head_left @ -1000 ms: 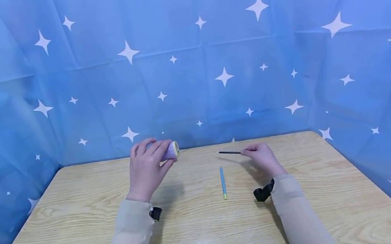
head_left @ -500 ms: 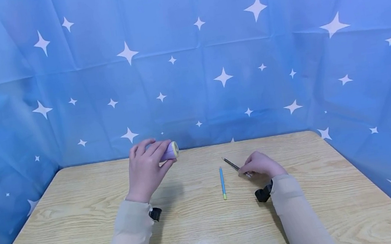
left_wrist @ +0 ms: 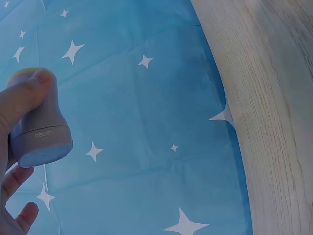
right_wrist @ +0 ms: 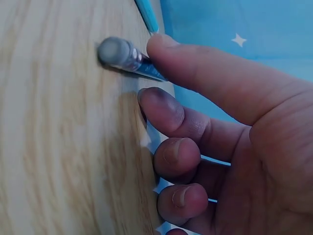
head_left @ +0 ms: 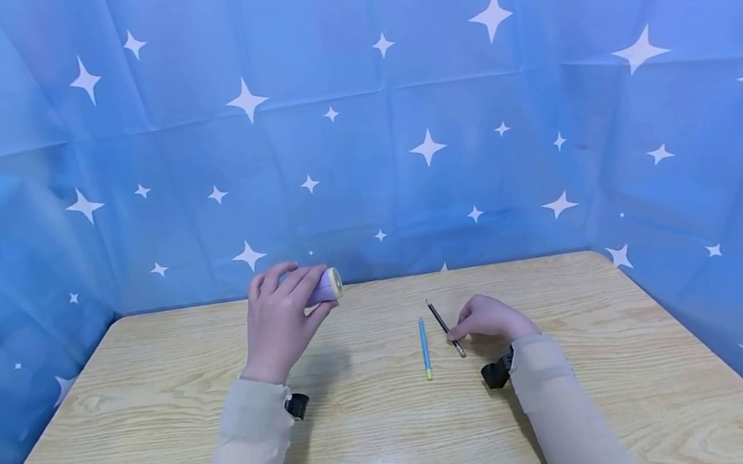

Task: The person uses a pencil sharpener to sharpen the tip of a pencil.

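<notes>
Blk pencil (head_left: pixel 437 318) down fr. earlier, on tbl (head_left: pixel 344 442), at R fingers (right_wrist: pixel 164 110)

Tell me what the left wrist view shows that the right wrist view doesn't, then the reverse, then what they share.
Only the left wrist view shows the left hand gripping the purple pencil sharpener, with its yellow rim and small printed lettering.

Only the right wrist view shows the right hand, the black pencil by its thumb, eraser end toward the camera, and part of the blue pencil.

Both show the wooden table and the blue star-patterned backdrop.
</notes>
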`<state>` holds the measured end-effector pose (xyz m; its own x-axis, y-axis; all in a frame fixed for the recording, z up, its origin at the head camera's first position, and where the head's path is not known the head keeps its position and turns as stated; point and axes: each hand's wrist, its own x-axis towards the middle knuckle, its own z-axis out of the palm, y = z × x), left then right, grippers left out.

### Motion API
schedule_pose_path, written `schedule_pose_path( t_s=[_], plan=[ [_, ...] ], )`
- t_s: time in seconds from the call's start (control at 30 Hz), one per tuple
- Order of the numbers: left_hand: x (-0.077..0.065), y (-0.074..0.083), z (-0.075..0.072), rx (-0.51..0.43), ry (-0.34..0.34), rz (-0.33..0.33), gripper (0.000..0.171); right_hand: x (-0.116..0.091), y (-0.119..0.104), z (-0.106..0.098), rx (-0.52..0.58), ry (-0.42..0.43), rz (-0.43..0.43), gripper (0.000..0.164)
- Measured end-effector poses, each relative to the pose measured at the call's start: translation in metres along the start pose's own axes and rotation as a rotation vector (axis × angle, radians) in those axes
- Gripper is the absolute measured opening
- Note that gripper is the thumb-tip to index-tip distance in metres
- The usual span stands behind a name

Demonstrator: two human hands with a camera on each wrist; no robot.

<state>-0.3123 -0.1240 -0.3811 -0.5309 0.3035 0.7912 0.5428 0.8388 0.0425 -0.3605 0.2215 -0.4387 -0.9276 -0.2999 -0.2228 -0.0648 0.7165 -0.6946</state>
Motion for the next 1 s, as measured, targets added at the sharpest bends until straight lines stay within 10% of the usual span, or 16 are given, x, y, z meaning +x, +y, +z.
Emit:
schedule_pose_path(
  t_s=[0.3, 0.63, 1.0],
  plan=[
    [0.000, 0.000, -0.003, -0.006, 0.006, 0.001, 0.050, -0.001, -0.003, -0.003, -0.014, -0.009, -0.018, 0.028],
    [-0.001, 0.000, -0.003, -0.011, 0.005, 0.002, 0.050, -0.002, -0.024, 0.004, 0.041, 0.060, -0.069, 0.051],
    [-0.001, 0.003, -0.002, -0.019, 0.014, 0.004, 0.052, 0.000, -0.044, 0.032, -0.128, 0.116, -0.003, 0.054]
  ],
)
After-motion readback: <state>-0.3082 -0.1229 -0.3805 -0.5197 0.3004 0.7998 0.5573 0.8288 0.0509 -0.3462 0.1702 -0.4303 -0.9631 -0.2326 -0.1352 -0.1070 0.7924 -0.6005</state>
